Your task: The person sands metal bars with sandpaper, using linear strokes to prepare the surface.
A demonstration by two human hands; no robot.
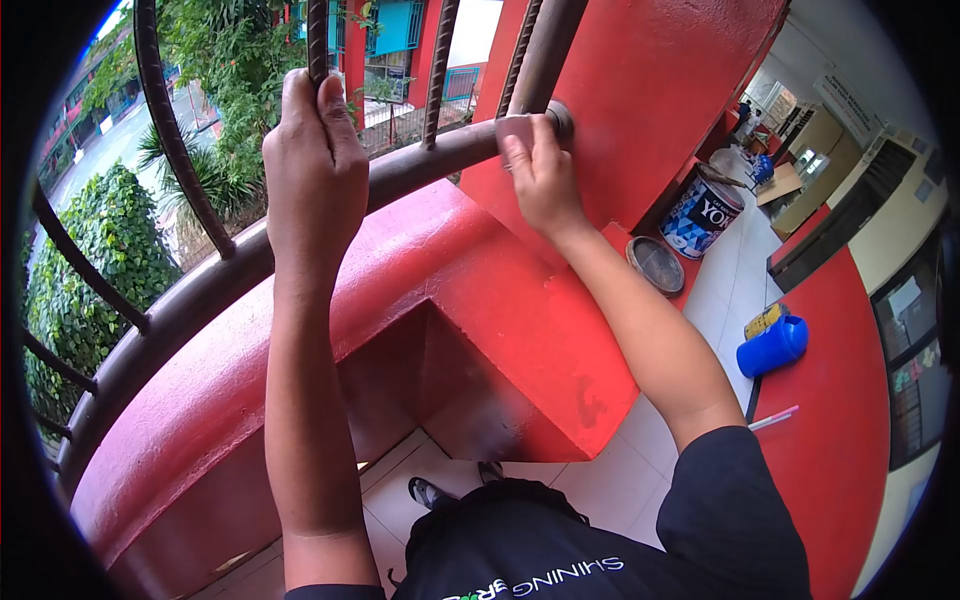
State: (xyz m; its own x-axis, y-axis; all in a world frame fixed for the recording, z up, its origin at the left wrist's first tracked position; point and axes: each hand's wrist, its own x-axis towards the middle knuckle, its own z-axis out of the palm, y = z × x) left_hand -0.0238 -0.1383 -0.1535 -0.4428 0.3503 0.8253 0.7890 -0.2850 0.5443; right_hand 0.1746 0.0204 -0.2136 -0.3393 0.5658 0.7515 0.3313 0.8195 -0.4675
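My left hand (318,150) is closed round a dark twisted vertical bar (318,35) of the railing, at the upper middle of the head view. To its right, my right hand (543,175) pinches a small brownish-grey piece (514,128), like a folded sheet or pad. That piece lies against the thick dark round rail (430,155), close to where the rail meets the red pillar (640,90). My right fingers partly hide it.
Below the rail runs a glossy red ledge (400,235). A blue-patterned paint can (703,215) and a round lid or dish (655,267) stand at right. Farther right are a blue container (772,347) and a yellow item (767,320) on a red surface.
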